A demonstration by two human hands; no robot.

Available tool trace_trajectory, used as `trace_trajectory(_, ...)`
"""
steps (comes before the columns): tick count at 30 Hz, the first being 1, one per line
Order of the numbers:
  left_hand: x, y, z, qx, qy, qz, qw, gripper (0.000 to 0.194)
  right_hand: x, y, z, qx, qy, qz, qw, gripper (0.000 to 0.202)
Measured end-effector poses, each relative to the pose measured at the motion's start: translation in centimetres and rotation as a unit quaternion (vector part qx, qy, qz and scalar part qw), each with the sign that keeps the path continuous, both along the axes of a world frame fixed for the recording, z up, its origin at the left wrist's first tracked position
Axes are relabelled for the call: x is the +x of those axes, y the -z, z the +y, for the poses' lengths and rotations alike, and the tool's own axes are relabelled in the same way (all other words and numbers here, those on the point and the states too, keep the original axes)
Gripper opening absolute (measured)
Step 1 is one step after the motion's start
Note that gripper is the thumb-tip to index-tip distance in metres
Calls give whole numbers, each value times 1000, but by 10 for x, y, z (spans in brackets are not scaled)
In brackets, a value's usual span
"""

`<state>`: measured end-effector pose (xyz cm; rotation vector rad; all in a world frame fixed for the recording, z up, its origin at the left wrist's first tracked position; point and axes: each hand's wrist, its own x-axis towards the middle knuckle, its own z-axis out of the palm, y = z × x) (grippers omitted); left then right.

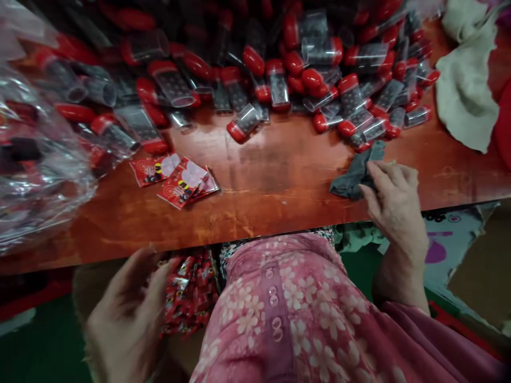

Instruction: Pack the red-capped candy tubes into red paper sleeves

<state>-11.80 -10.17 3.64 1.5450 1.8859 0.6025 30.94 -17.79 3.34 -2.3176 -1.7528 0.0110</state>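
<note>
My right hand (397,207) is at the table's front half, thumb and fingers closed on a dark grey cloth (351,178) that lies crumpled on the wood. My left hand (128,319) hangs below the table edge, blurred, with thumb and fingers apart and nothing visible in them. Close beside it, an open box holds many small shiny red packets (189,295). Several red printed cards (181,183) lie overlapped on the table, left of the middle.
Across the back of the wooden table (263,181) is a heap of clear plastic tubes with red ends (279,88). A clear plastic bag (35,159) covers the left side. A pale cloth (465,90) lies at the right. Below the right edge is a printed carton (447,244).
</note>
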Motion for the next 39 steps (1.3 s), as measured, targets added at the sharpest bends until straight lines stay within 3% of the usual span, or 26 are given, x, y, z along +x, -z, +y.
trace_trajectory(1, 36, 4, 10, 1, 55, -59, 997, 40, 8, 2, -5, -29, 29, -25, 999, 46)
trace_trajectory(2, 75, 8, 20, -4, 165, -109, 980, 39, 13, 6, -8, -52, 49, -44, 996, 48)
trace_trajectory(4, 154, 19, 35, 57, 391, -127, 910, 49, 20, 18, -9, -83, 59, -69, 992, 50)
trace_trajectory(5, 191, 24, 38, 94, 471, -103, 871, 52, 22, 25, -8, -87, 57, -78, 992, 49)
trace_trajectory(6, 225, 30, 39, 125, 529, -66, 837, 55, 24, 33, -7, -84, 54, -87, 991, 47)
trace_trajectory(8, 277, 40, 35, 173, 574, 31, 800, 52, 29, 46, -4, -61, 51, -107, 991, 43)
trace_trajectory(10, 309, 50, 28, 220, 597, 91, 766, 44, 36, 56, -2, -38, 40, -117, 992, 40)
trace_trajectory(13, 328, 65, 27, 254, 617, 107, 737, 40, 46, 65, -1, -9, 14, -104, 994, 32)
trace_trajectory(15, 333, 71, 34, 243, 626, 88, 736, 34, 52, 64, 0, 7, 2, -102, 995, 28)
trace_trajectory(18, 341, 71, 43, 200, 613, 37, 763, 37, 60, 51, 2, 12, -24, -105, 994, 23)
trace_trajectory(20, 339, 64, 47, 195, 582, 6, 789, 46, 62, 35, 6, -5, -37, -83, 996, 17)
trace_trajectory(22, 323, 53, 50, 225, 544, -20, 808, 48, 58, 17, 17, 5, -27, -31, 999, 11)
trace_trajectory(25, 268, 36, 60, 279, 513, -67, 809, 30, 33, -3, 52, 90, -61, 48, 993, 5)
trace_trajectory(27, 218, 30, 71, 299, 469, -86, 826, 25, 6, -8, 87, 69, -136, 82, 985, 8)
trace_trajectory(30, 147, 32, 86, 292, 339, -55, 893, 19, -38, -5, 142, 26, -227, 62, 972, 23)
trace_trajectory(33, 99, 40, 95, 254, 248, 42, 934, 32, -63, 8, 187, -2, -288, 41, 957, 32)
trace_trajectory(36, 79, 52, 96, 195, 230, 142, 943, 61, -67, 26, 214, 22, -323, 37, 945, 31)
trace_trajectory(39, 74, 63, 92, 175, 243, 175, 938, 69, -64, 40, 225, 51, -342, 45, 937, 26)
